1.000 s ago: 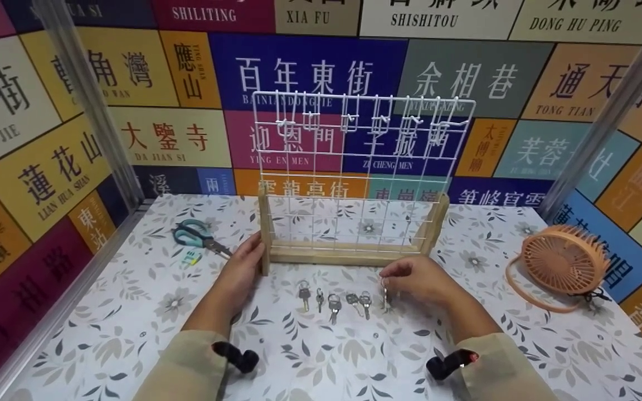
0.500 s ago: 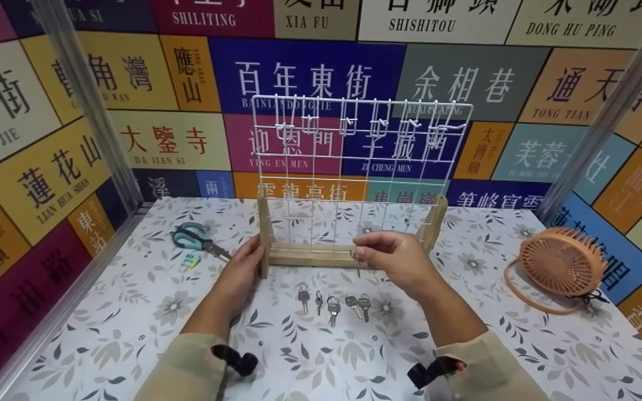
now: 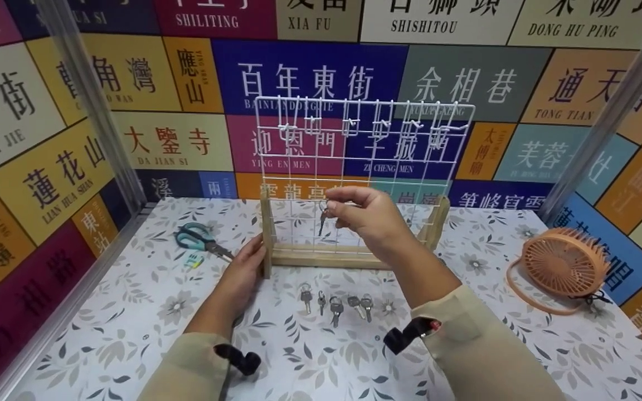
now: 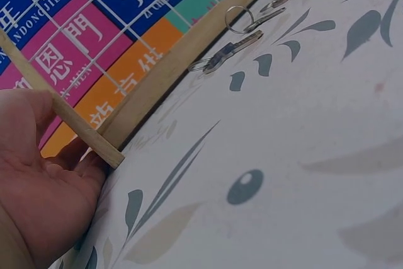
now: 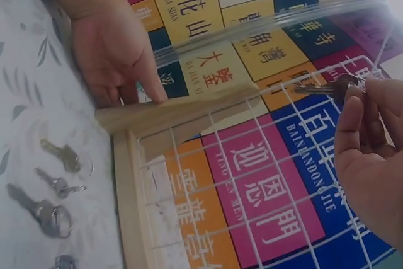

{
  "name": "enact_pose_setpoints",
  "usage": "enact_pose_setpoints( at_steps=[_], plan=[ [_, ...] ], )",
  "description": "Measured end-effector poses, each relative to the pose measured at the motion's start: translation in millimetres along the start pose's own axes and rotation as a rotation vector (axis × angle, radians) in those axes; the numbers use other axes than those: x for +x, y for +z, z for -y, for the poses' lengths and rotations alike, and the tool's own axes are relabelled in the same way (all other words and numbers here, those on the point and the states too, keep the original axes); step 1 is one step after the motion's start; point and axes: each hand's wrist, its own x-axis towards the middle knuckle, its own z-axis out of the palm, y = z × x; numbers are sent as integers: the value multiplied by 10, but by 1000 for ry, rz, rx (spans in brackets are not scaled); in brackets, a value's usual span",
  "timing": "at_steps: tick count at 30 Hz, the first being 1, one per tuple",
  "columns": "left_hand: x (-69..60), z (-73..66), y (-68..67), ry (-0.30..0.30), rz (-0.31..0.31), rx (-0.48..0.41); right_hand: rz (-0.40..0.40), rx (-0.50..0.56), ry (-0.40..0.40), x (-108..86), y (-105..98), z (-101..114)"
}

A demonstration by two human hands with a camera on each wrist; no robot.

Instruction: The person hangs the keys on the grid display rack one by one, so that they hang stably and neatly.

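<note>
A white wire grid rack (image 3: 343, 179) on a wooden stand (image 3: 326, 259) stands on the table, with several white hooks (image 3: 350, 128) along its top. My left hand (image 3: 243, 278) grips the stand's left wooden upright (image 4: 79, 124), thumb on one side and fingers on the other. In front of the grid, my right hand (image 3: 374, 220) pinches a key ring between thumb and fingertips; its key (image 3: 321, 225) hangs down, and the right wrist view shows this dark key (image 5: 320, 88) up close. Several more keys (image 3: 335, 307) on rings lie in a row on the table before the stand.
Scissors with teal handles (image 3: 195, 236) lie left of the rack, beside a small green and yellow item (image 3: 191, 260). An orange fan (image 3: 563, 262) stands at the right. Behind the table rises a wall of coloured sign panels (image 3: 310, 67).
My right hand has lifted the rightmost key off the table and carried it up and left, to in front of the grid. My left hand stays on the stand.
</note>
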Motion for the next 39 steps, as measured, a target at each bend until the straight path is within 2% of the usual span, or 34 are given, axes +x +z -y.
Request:
enact_pose_setpoints(
  at_steps=[7,15,21,28,30,35,39],
  plan=[
    [10,9,-4,3,-2,18,-20,120,-40,239,240,281],
    [7,10,-1,-8,7,-1,-47,342,-123,402,518,595],
    [-4,-8,1,-13,2,8,-27,352,-124,434,643,741],
    [-18,-30,2,-29,-13,23,-39,353,-110,506,705,760],
    [-23,-26,1,-13,-4,18,-46,358,-111,523,707,743],
    [-16,-8,0,19,10,13,-58,361,-120,526,667,651],
    [-6,-3,-7,5,6,29,-71,342,-122,462,587,512]
  ],
)
